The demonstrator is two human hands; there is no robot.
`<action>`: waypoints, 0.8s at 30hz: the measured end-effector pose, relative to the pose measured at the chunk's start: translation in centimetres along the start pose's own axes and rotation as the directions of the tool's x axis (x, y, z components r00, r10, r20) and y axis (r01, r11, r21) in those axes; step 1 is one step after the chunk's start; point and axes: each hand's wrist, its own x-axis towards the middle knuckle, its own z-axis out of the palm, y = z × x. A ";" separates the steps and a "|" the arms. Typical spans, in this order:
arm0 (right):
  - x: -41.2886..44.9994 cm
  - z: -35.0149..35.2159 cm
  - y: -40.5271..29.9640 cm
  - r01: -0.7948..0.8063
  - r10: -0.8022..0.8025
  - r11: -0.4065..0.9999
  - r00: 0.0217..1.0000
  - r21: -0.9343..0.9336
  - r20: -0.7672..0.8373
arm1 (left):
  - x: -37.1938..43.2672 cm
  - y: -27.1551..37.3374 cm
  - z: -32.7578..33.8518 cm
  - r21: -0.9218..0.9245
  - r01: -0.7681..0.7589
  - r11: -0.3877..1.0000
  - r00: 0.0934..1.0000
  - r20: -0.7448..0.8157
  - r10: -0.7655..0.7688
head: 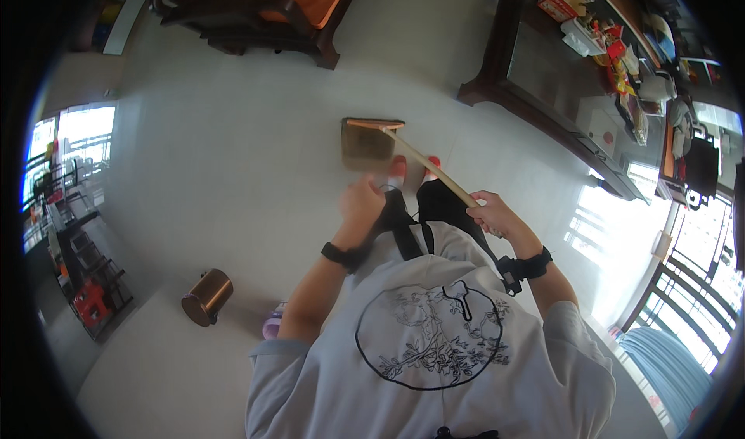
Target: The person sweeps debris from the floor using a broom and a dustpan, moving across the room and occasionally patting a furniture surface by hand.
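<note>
My right hand is closed around the pale handle of a long-handled dustpan, near the handle's upper end. The handle slants down to an orange bar at the far side of the brownish pan, which is on or just above the floor in front of my feet. Held before my left thigh, my left hand is blurred, with its fingers curled; I cannot tell whether anything is in it. It is apart from the handle. My feet in red-and-white footwear stand just behind the pan.
A dark wooden chair with an orange cushion stands ahead. To the right is a dark wooden table bearing boxes and packets. A copper-coloured bin and a purple shoe are on the left. Light blue fabric lies at lower right.
</note>
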 end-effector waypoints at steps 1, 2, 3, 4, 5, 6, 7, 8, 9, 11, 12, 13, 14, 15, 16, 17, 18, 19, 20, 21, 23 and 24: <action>0.2 0.0 -0.1 0.047 -0.046 0.999 0.999 0.003 -0.022 | -0.2 0.0 -0.1 -0.001 -0.011 1.000 1.000 -0.017 0.011; 0.4 0.0 -0.3 0.093 -0.093 0.996 0.995 0.004 -0.042 | -0.3 0.1 -0.2 0.004 -0.016 1.000 1.000 -0.018 0.016; 1.1 0.0 -0.4 0.096 -0.095 0.995 0.994 0.013 -0.047 | -0.4 0.2 -0.1 -0.012 -0.026 1.000 1.000 -0.018 0.025; 2.3 0.1 -0.6 0.170 -0.176 0.983 0.979 -0.063 -0.104 | -0.5 0.2 -0.2 -0.027 -0.031 0.999 0.999 -0.020 0.030; 3.6 0.2 -1.0 0.237 -0.259 0.961 0.954 -0.143 -0.155 | -0.7 0.3 -0.3 -0.020 -0.035 0.999 0.999 -0.020 0.034; 4.7 0.4 -1.7 0.242 -0.276 0.953 0.943 -0.185 -0.185 | -0.8 0.4 -0.3 -0.032 -0.003 0.999 1.000 -0.028 0.002; 5.9 0.7 -2.5 0.244 -0.292 0.943 0.932 -0.225 -0.215 | -0.9 0.5 -0.2 -0.043 0.027 0.999 0.999 -0.034 -0.028; 7.2 1.0 -3.3 0.222 -0.283 0.942 0.930 -0.253 -0.237 | -0.7 -0.1 0.3 -0.037 0.025 0.999 0.999 -0.032 -0.027; 8.6 1.5 -4.1 0.201 -0.275 0.938 0.928 -0.284 -0.252 | -0.4 -1.3 1.2 -0.047 -0.001 0.999 0.997 -0.075 -0.002; 12.5 1.6 -3.7 0.208 -0.275 0.946 0.922 -0.250 -0.272 | -0.2 -1.4 1.7 -0.049 -0.043 0.998 0.994 -0.103 0.038; 13.2 1.8 -3.4 0.208 -0.270 0.950 0.922 -0.235 -0.277 | -0.2 -0.8 1.1 -0.045 -0.031 0.998 0.995 -0.092 0.027; 13.6 1.9 -3.0 0.153 -0.218 0.961 0.930 -0.229 -0.296 | -0.2 -0.3 0.8 -0.041 -0.021 0.999 0.997 -0.081 0.018; 13.9 1.8 -2.3 0.097 -0.165 0.970 0.935 -0.222 -0.315 | -0.1 -0.2 1.0 -0.031 -0.036 0.999 0.997 -0.076 0.034; 14.1 2.1 -1.2 0.099 -0.162 0.974 0.935 -0.205 -0.316 | 0.0 -0.5 1.0 -0.039 -0.036 0.999 0.997 -0.076 0.033; 14.1 2.2 0.1 0.089 -0.166 0.964 0.939 -0.252 -0.301 | -0.1 -0.8 1.0 -0.049 -0.038 0.998 0.997 -0.076 0.035; 13.9 2.3 1.6 0.079 -0.169 0.951 0.942 -0.299 -0.289 | -0.2 -1.1 0.9 -0.036 -0.052 0.998 0.996 -0.072 0.049; 13.7 2.3 3.6 0.080 -0.167 0.956 0.940 -0.284 -0.297 | -0.2 -1.3 0.9 -0.030 -0.059 0.998 0.994 -0.098 0.056; 13.3 2.2 6.0 0.116 -0.202 0.950 0.936 -0.289 -0.288 | -0.2 -1.2 0.9 -0.025 -0.068 0.997 0.990 -0.125 0.065; 12.6 2.0 8.1 0.152 -0.237 0.943 0.931 -0.295 -0.279 | -0.2 -1.3 1.0 -0.019 -0.084 0.996 0.989 -0.122 0.081; 11.6 1.9 9.9 0.151 -0.235 0.947 0.928 -0.283 -0.291 | -0.2 -1.4 1.1 -0.018 -0.048 0.999 0.989 -0.141 0.045; 9.3 2.0 12.7 0.085 -0.130 0.976 0.967 -0.203 -0.220 | -0.3 -1.7 1.1 -0.012 -0.026 1.000 0.987 -0.159 0.024; 7.8 2.0 13.4 0.086 -0.130 0.978 0.965 -0.192 -0.228 | -0.3 -1.8 1.1 -0.031 -0.021 0.999 0.988 -0.150 0.016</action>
